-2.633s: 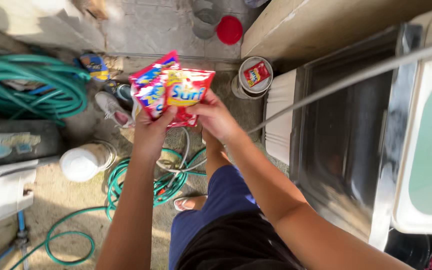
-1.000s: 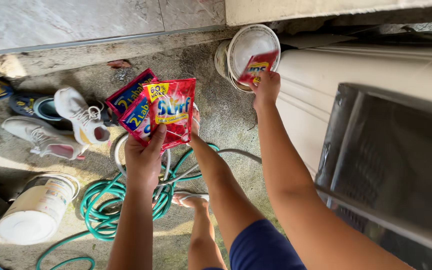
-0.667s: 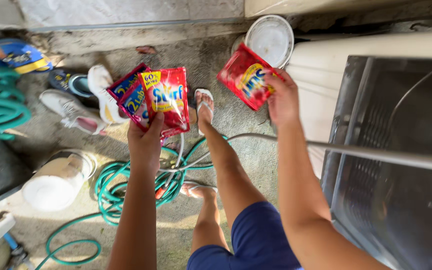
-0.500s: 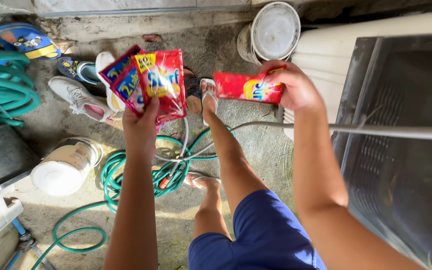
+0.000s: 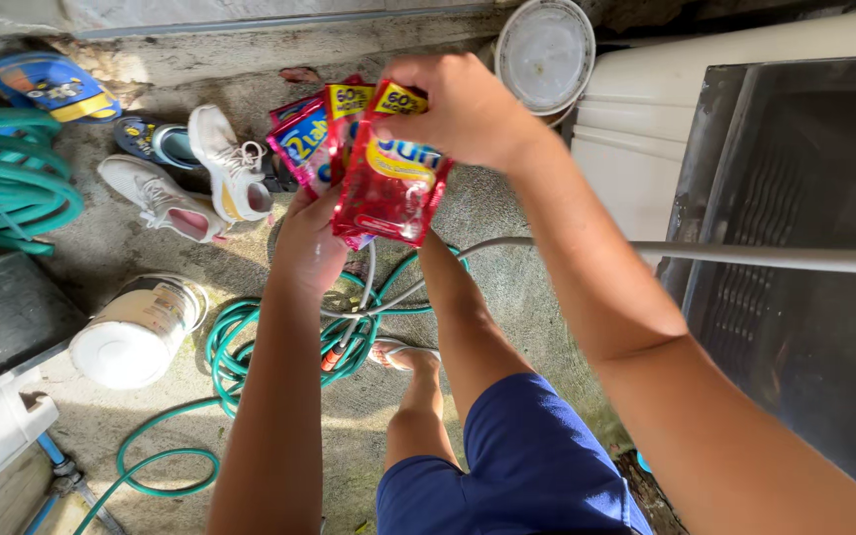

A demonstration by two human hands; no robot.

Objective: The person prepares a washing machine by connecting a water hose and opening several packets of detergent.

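The left hand (image 5: 311, 248) pinches a fan of red sachets (image 5: 324, 149); the right hand (image 5: 463, 109) pinches another red sachet (image 5: 388, 193) by its top edge. They look light, soft, slippery.

The scene is lit by strong daylight, which seems to come from the left. The white sneakers (image 5: 190, 178) and the white bucket lid (image 5: 545, 52) at the far side are rendered almost blown out, and glare is seen on the glossy red sachets (image 5: 388, 183). Long hard shadows are thrown across the concrete floor (image 5: 111, 248), and the near left corner is left darker. The inside of the dark tub (image 5: 804, 327) on the right is kept dim. Slight softness is noted on the near forearms, and straight lines are bent at the edges by wide-angle distortion.
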